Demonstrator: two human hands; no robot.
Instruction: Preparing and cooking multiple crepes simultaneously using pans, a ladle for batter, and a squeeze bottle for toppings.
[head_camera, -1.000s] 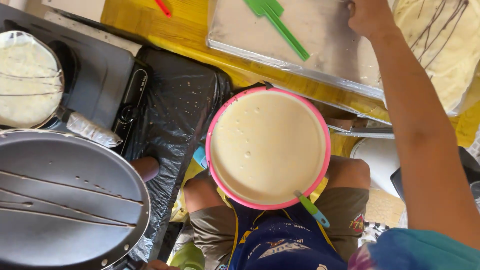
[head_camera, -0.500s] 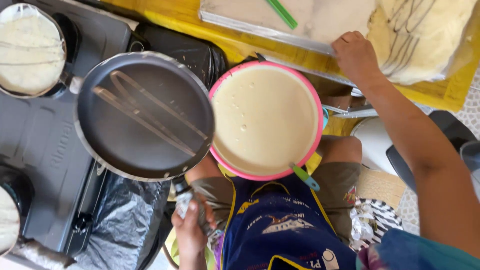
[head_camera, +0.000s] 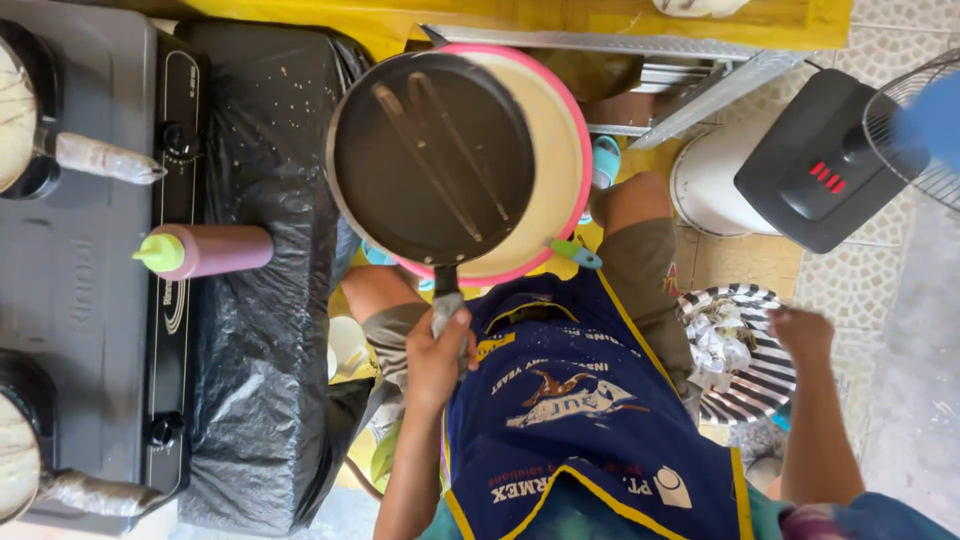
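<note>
While left hand (head_camera: 437, 362) grips dark pan (head_camera: 432, 158), over pink-rimmed batter bowl (head_camera: 556, 160), right hand (head_camera: 803, 333) empty

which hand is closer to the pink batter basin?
Left. The left hand grips the handle of the dark pan held over the pink batter basin, just below its rim. The right hand hangs empty far off to the side.

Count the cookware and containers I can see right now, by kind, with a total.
Frying pans: 3 – the dark one held by the left hand, plus two on the stove
Batter bowls, pink-rimmed: 1
Squeeze bottles: 1
Total: 5
</note>
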